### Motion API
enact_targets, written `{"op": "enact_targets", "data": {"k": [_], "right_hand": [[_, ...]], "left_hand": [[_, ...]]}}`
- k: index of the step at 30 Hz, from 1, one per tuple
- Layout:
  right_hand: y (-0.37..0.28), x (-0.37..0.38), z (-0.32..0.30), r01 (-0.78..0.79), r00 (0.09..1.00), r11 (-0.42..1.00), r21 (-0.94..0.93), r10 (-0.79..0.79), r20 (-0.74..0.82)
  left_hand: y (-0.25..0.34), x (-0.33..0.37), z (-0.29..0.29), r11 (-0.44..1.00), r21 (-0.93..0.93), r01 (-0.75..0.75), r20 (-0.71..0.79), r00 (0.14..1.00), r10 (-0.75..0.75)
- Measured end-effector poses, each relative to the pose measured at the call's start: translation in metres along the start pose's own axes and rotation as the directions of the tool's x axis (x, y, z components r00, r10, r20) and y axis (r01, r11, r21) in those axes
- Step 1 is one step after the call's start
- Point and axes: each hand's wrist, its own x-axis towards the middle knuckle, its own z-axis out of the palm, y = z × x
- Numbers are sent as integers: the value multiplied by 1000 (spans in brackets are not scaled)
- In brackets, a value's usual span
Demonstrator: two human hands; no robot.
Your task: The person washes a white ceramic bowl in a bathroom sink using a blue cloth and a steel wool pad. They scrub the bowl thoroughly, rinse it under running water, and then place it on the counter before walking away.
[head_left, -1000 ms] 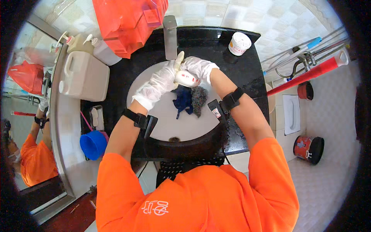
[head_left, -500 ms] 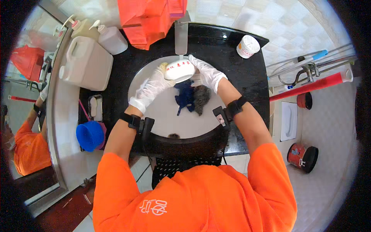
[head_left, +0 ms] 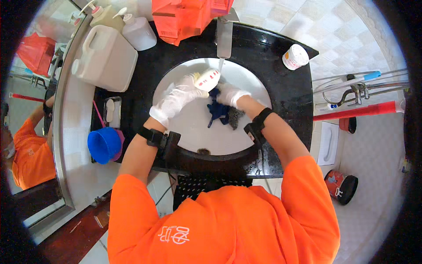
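Observation:
My left hand (head_left: pixel 187 94), in a white glove, is closed round a small white bowl (head_left: pixel 208 80) with red print, tilted under the tap (head_left: pixel 224 39). A thin stream of water falls beside its rim. My right hand (head_left: pixel 232 94), gloved too, is just right of the bowl and against a dark blue cloth (head_left: pixel 218 112). Motion blurs its fingers, so their grip does not show. Partly under that hand, a grey scouring pad (head_left: pixel 236 118) lies beside the cloth in the white basin (head_left: pixel 184 132).
Left of the basin stand a large white jug (head_left: pixel 107 57), a pump bottle (head_left: pixel 140 33) and a blue cup (head_left: pixel 104 145). A red plastic bag (head_left: pixel 184 20) hangs behind. On the black counter's right sits a white tub (head_left: pixel 296 57). Metal pipes (head_left: pixel 360 90) line the right wall.
The right hand has left the bowl's side and moved down to the cloth. The bowl, now in the left hand alone, has tilted further. The view has shifted slightly.

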Motion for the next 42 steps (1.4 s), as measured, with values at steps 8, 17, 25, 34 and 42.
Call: {"op": "enact_targets", "data": {"k": [8,17,25,34,42], "right_hand": [[-9,-26,-15,-95,986,989,-117,77,-150],[-16,-83,-83,61,935,198,978,332,-125],[-66,-39,-36,99,809,651,752,388,-442],[18,11,-3,-126,981,-285,950,105,162],[-30,-77,-62,-284,936,885,370,340,-94]], "left_hand": [[-31,32,9,974,-229,-6,89,996,27],[-20,43,19,883,-410,228,314,944,-98],[12,1,15,974,-218,66,204,979,-21],[8,-3,26,452,-880,143,196,978,72],[6,47,57,63,-991,117,114,992,-47]]}}
